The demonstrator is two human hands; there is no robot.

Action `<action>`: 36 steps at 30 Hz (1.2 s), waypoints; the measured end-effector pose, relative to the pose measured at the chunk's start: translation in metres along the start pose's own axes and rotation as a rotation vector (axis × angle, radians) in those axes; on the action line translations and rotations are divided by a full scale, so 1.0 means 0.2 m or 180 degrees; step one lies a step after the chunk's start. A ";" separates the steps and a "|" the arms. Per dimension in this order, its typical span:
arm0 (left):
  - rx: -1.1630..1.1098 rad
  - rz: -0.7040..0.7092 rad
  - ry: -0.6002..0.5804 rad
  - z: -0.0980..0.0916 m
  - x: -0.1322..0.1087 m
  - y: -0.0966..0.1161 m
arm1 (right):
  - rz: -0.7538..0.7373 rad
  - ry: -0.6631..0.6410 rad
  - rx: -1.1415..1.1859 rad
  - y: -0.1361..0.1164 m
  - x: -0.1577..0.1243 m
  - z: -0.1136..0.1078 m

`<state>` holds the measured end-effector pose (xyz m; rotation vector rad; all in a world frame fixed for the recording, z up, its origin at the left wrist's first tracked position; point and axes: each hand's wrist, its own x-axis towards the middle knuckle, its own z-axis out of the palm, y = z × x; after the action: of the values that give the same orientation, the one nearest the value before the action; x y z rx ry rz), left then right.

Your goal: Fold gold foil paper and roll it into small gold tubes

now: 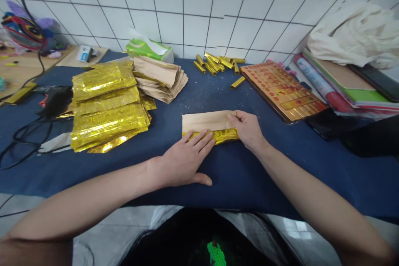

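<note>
A sheet of gold foil paper (205, 121) lies in front of me, its plain tan back facing up. Its near edge is folded over, so a shiny gold strip shows along that side. My left hand (190, 158) rests flat on the folded strip with fingers stretched out and thumb apart. At the sheet's right end, my right hand (246, 129) pinches the paper between thumb and fingers. To the left is a pile of gold foil sheets (109, 108), beside a stack of tan-side sheets (160, 77).
Several small gold rolled tubes (215, 64) lie near the tiled wall. A red-gold printed packet (283, 89) sits at right, by stacked books (346, 79) under white cloth (358, 35). A black glue gun (54, 102) with a cable and a green tissue pack (148, 48) are at left.
</note>
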<state>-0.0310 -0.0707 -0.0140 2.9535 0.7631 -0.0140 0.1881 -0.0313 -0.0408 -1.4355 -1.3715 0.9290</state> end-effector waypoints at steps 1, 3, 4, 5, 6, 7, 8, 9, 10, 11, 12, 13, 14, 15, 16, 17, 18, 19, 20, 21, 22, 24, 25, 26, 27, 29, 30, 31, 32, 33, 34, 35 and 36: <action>-0.0017 0.0004 0.0001 0.00 0.00 0.00 | -0.0109 0.0052 -0.0131 -0.01 0.00 -0.01; -0.0039 0.0006 0.0001 0.01 0.00 0.00 | -0.0490 0.0330 -0.0457 -0.04 0.00 -0.04; -0.0043 0.0008 -0.0001 0.01 0.00 0.00 | -0.0746 0.0547 -0.0654 -0.08 -0.01 -0.05; -0.0044 0.0010 -0.0007 0.01 0.00 0.00 | -0.1035 0.0745 -0.0842 -0.11 -0.03 -0.07; -0.0042 0.0007 -0.0022 0.01 0.00 -0.01 | -0.1299 0.0837 -0.1046 -0.16 -0.05 -0.08; -0.0038 0.0001 -0.0045 0.01 0.00 0.00 | -0.1487 0.0743 -0.1287 -0.20 -0.08 -0.08; -0.0031 -0.0003 -0.0070 0.01 0.00 0.00 | -0.1671 0.0516 -0.1494 -0.23 -0.11 -0.08; -0.0024 -0.0004 -0.0091 0.01 0.00 0.00 | -0.1875 0.0213 -0.1698 -0.26 -0.14 -0.07; -0.0015 -0.0002 -0.0100 0.01 0.00 0.00 | -0.2103 -0.0075 -0.1903 -0.28 -0.18 -0.06; -0.0005 -0.0003 -0.0098 0.01 0.00 0.00 | -0.2290 -0.0394 -0.2132 -0.28 -0.21 -0.05; 0.0006 -0.0002 -0.0088 0.01 0.00 0.00 | -0.2398 -0.0666 -0.2362 -0.27 -0.24 -0.03; 0.0019 -0.0002 -0.0072 0.01 0.00 0.01 | -0.2439 -0.0825 -0.2572 -0.25 -0.27 -0.03; 0.0034 -0.0003 -0.0050 0.01 0.00 0.01 | -0.2461 -0.0925 -0.2771 -0.23 -0.29 -0.02; 0.0052 -0.0001 -0.0026 0.01 0.00 0.01 | -0.2490 -0.0948 -0.2941 -0.20 -0.31 -0.02; 0.0074 -0.0006 0.0008 0.01 0.00 0.01 | -0.2516 -0.0950 -0.3084 -0.18 -0.32 -0.02; 0.0099 -0.0018 0.0052 0.01 0.00 0.01 | -0.2548 -0.0939 -0.3189 -0.15 -0.33 -0.03; 0.0130 -0.0040 0.0108 0.01 0.00 0.01 | -0.2588 -0.0925 -0.3252 -0.13 -0.34 -0.03; 0.0167 -0.0073 0.0165 0.00 0.01 0.02 | -0.2626 -0.0906 -0.3279 -0.12 -0.34 -0.03; 0.0207 -0.0110 0.0214 -0.01 0.01 0.02 | -0.2658 -0.0878 -0.3277 -0.12 -0.34 -0.03; 0.0242 -0.0143 0.0249 -0.01 0.01 0.02 | -0.2680 -0.0847 -0.3254 -0.11 -0.34 -0.03; 0.0270 -0.0169 0.0267 -0.02 0.01 0.02 | -0.2698 -0.0820 -0.3222 -0.11 -0.34 -0.03; 0.0300 -0.0207 0.0270 -0.04 0.01 0.02 | -0.2745 -0.0796 -0.3161 -0.11 -0.34 -0.03; 0.0310 -0.0231 0.0262 -0.05 0.01 0.02 | -0.2793 -0.0794 -0.3136 -0.11 -0.34 -0.03; 0.0324 -0.0255 0.0254 -0.05 0.01 0.03 | -0.2851 -0.0800 -0.3119 -0.11 -0.35 -0.02; 0.0347 -0.0279 0.0247 -0.06 0.01 0.03 | -0.2902 -0.0808 -0.3110 -0.11 -0.35 -0.02; 0.0405 -0.0304 0.0222 -0.06 0.01 0.03 | -0.2931 -0.0815 -0.3113 -0.10 -0.36 -0.02; 0.0433 -0.0300 0.0207 -0.06 0.01 0.03 | -0.2899 -0.0833 -0.3129 -0.09 -0.36 -0.01; 0.0460 -0.0288 0.0192 -0.06 0.01 0.03 | -0.2845 -0.0861 -0.3156 -0.09 -0.36 -0.01; 0.0484 -0.0276 0.0173 -0.06 0.01 0.03 | -0.2786 -0.0896 -0.3189 -0.09 -0.36 -0.01; 0.0506 -0.0272 0.0152 -0.05 0.00 0.03 | -0.2738 -0.0945 -0.3226 -0.09 -0.37 0.00; 0.0526 -0.0279 0.0126 -0.05 0.00 0.03 | -0.2702 -0.1012 -0.3267 -0.09 -0.37 0.01; 0.0542 -0.0298 0.0097 -0.04 0.00 0.03 | -0.2678 -0.1093 -0.3309 -0.09 -0.37 0.01; 0.0552 -0.0321 0.0060 -0.03 0.00 0.03 | -0.2665 -0.1176 -0.3347 -0.10 -0.37 0.01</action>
<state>-0.0283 -0.0752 -0.0068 3.0769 0.9596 -0.0624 0.1723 -0.1054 -0.0283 -1.1382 -2.6647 -0.1683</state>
